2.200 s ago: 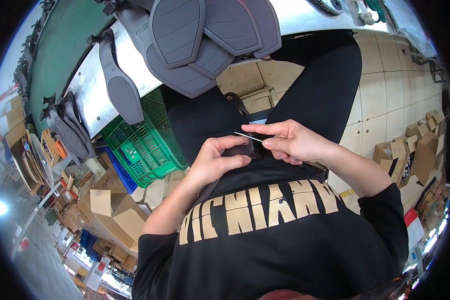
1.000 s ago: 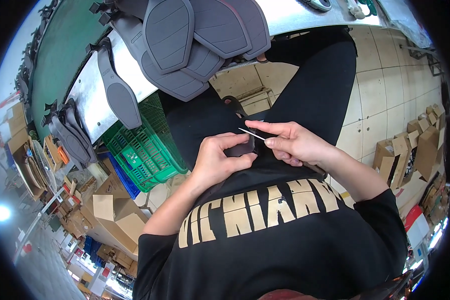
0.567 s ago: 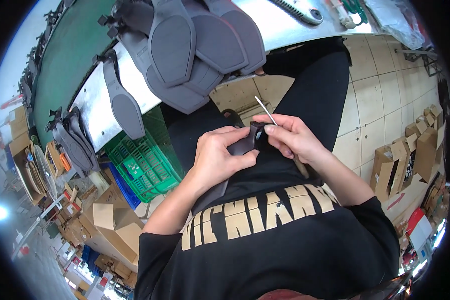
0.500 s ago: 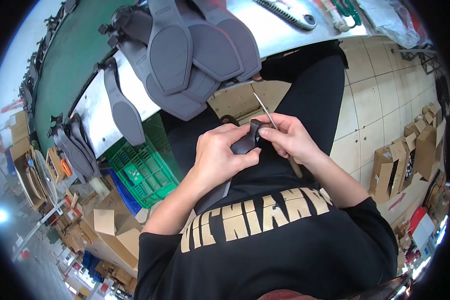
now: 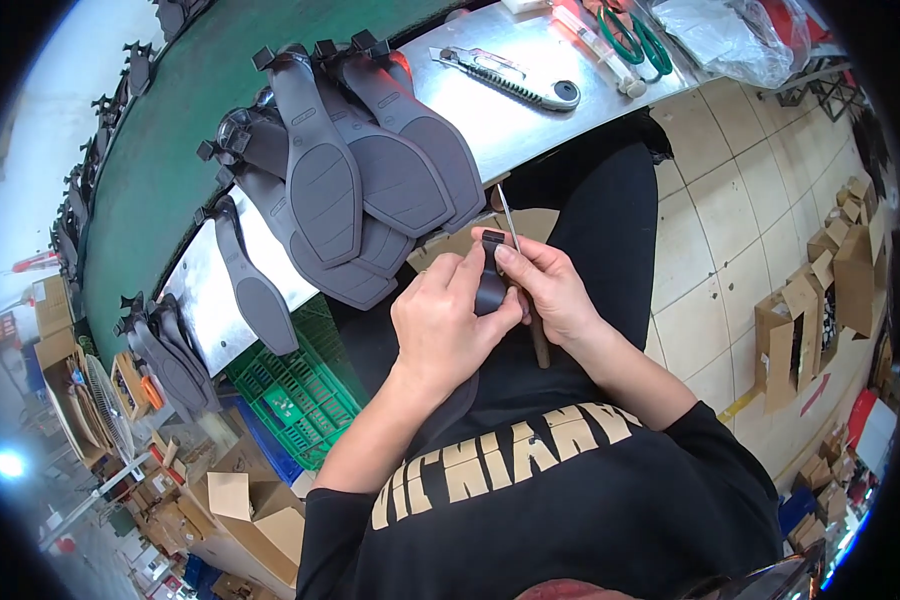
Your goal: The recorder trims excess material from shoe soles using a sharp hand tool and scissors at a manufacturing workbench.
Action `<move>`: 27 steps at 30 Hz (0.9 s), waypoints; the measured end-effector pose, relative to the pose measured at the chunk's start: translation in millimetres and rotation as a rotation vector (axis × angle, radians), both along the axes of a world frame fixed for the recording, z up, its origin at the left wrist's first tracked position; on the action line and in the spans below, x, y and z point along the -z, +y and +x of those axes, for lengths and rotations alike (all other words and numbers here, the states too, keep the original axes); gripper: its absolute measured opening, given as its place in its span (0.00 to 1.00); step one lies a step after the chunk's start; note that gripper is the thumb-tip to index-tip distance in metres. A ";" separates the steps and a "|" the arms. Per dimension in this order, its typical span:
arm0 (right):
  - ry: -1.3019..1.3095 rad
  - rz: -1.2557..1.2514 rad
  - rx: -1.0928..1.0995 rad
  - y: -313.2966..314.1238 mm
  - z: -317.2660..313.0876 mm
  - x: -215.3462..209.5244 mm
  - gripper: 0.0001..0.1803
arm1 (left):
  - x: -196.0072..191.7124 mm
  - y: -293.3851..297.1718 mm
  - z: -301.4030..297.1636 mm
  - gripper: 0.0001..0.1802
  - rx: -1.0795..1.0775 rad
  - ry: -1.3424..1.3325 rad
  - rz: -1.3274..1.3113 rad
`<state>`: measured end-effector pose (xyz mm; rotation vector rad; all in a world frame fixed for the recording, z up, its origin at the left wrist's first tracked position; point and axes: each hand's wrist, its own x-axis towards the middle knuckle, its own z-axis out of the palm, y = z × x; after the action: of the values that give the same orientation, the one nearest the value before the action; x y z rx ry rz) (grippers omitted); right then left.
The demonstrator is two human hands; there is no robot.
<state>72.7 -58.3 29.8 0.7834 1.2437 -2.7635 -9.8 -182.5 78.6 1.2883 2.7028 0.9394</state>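
Note:
Above my lap, my left hand is closed round a dark grey paddle-shaped piece. Its narrow end with a small black block points up between my hands, and its broad end is largely hidden by the left hand and forearm. My right hand pinches close to that narrow end with thumb and index finger. The same hand holds a slim tool with a thin metal shaft and a brownish handle. The shaft sticks out beyond the fingers toward the table edge.
A pile of similar grey pieces overlaps the metal table edge, with others to its left. A utility knife, green-handled scissors and a plastic bag lie farther right. A green crate stands below the table.
The view has shifted, showing more of the table. My hands keep hold of the piece and tool; the piece's narrow end and the tool now stand more upright.

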 end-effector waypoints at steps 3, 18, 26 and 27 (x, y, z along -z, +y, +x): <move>0.012 -0.014 0.014 -1.1 -1.9 8.1 0.18 | 1.5 1.3 0.8 0.25 -0.003 0.026 0.003; -0.097 -0.240 0.112 -0.1 -5.2 -0.5 0.17 | 8.4 0.7 3.8 0.25 -0.009 0.060 0.046; -0.071 -0.274 -0.016 8.6 0.7 5.5 0.20 | 2.3 0.6 -1.0 0.23 -0.039 -0.228 0.094; -0.054 -0.238 -0.016 8.1 1.2 4.4 0.20 | 1.9 0.6 -0.8 0.22 -0.045 -0.238 0.100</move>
<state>73.9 -50.1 25.4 0.8154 0.8853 -2.7868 -10.5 -181.8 76.7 1.0557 2.5412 1.1647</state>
